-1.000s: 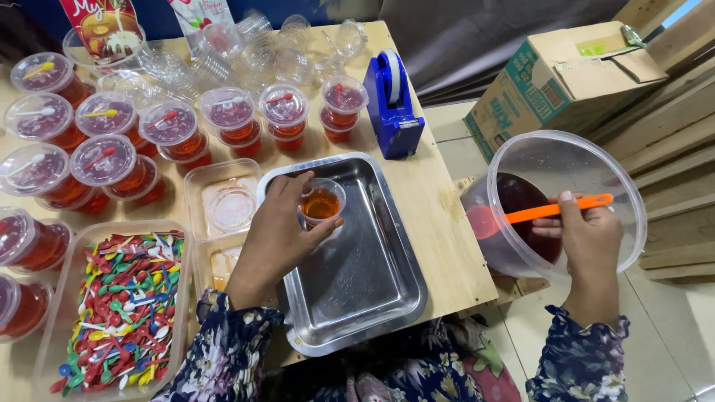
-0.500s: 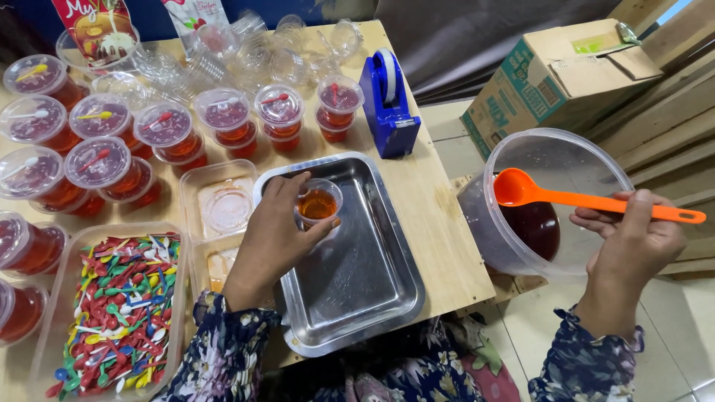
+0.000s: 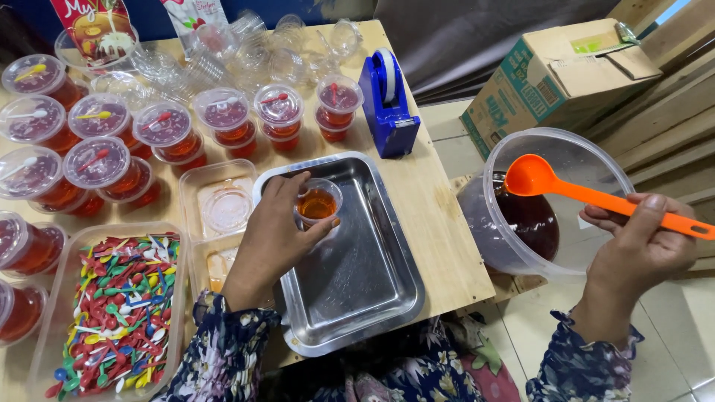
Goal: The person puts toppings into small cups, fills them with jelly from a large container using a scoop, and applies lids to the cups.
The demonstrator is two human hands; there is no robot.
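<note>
The small clear cup (image 3: 318, 202), near the centre of the frame, sits in the steel tray (image 3: 357, 298) and is partly filled with amber liquid. It looks light, thin-walled and easy to crush or tip, so a gentle hold around the sides just under the rim seems best. The left hand (image 3: 272, 238) curls around it, fingers pinching its wall. At right, the right hand (image 3: 640, 249) pinches the handle of an orange ladle (image 3: 555, 184), raised over the clear bucket (image 3: 521, 223) of dark liquid, beside the wooden surface (image 3: 439, 216).
</note>
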